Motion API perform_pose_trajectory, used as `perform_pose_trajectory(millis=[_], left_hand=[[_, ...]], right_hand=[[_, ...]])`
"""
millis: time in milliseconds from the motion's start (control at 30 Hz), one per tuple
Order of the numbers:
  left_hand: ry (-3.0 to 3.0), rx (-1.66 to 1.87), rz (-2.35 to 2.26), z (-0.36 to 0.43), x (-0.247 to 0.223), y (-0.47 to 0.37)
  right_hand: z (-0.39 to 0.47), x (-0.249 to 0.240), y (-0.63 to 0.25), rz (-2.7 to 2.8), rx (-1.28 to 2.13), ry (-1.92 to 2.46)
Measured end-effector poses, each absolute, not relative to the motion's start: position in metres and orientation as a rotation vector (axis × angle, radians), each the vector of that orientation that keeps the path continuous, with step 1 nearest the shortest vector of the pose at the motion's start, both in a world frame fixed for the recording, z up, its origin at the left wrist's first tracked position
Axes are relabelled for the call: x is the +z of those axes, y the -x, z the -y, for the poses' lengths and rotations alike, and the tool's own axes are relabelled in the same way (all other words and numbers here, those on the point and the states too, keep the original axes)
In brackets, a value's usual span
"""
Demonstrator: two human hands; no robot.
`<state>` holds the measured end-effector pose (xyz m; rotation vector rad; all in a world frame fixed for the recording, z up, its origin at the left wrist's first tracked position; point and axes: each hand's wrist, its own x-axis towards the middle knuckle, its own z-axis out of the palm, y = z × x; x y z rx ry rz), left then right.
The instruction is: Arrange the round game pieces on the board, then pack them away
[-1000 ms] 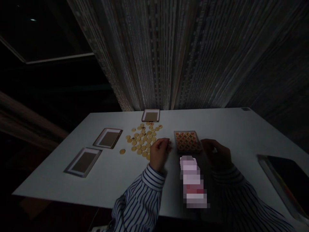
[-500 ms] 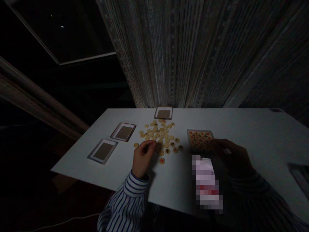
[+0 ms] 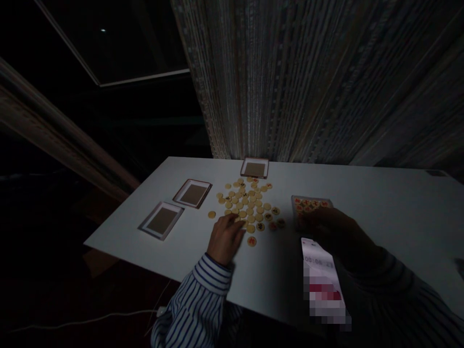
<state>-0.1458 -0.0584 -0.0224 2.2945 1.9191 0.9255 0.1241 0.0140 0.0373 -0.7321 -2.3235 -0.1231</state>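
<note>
Round wooden Chinese chess pieces (image 3: pixel 259 210) lie loosely spread over the white table, most blank side up, some showing dark or red characters. At the near edge of the spread, my left hand (image 3: pixel 224 237) bends its fingers down onto the pieces, thumb and fingertips apart. My right hand (image 3: pixel 335 232) is in deep shadow over the near part of a shallow tray (image 3: pixel 294 218). Its fingers are drawn together; anything in them is hidden. Rows of red-marked pieces (image 3: pixel 306 203) fill the visible part of that tray.
Two shallow trays with brown bottoms, a grey one (image 3: pixel 145 225) and a brown-rimmed one (image 3: pixel 176 196), lie left of the pieces. Another tray (image 3: pixel 254 177) lies behind them. A lit phone (image 3: pixel 317 249) showing a timer lies below my right hand. Beaded curtains (image 3: pixel 253 82) hang behind the table (image 3: pixel 126 193).
My right hand has moved from the tray's right edge inward over its near part. My left hand has lowered to the near pieces and its pinch has loosened. The view has shifted slightly.
</note>
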Motion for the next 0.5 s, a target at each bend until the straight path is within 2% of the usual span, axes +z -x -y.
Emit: perform_pose_trajectory(millis=[133, 300, 500], left_hand=[[-2.348, 0.791, -1.957, 0.052, -0.022, 0.148], [-2.373, 0.723, -1.953, 0.045, -0.022, 0.148], [-2.335, 0.745, -1.948, 0.043, -0.024, 0.148]], right_hand=[[-0.016, 0.037, -0.117, 2.45, -0.271, 0.598], [-0.017, 0.032, -0.112, 2.444, -0.208, 0.698], [-0.018, 0.037, -0.104, 2.48, -0.294, 0.585]])
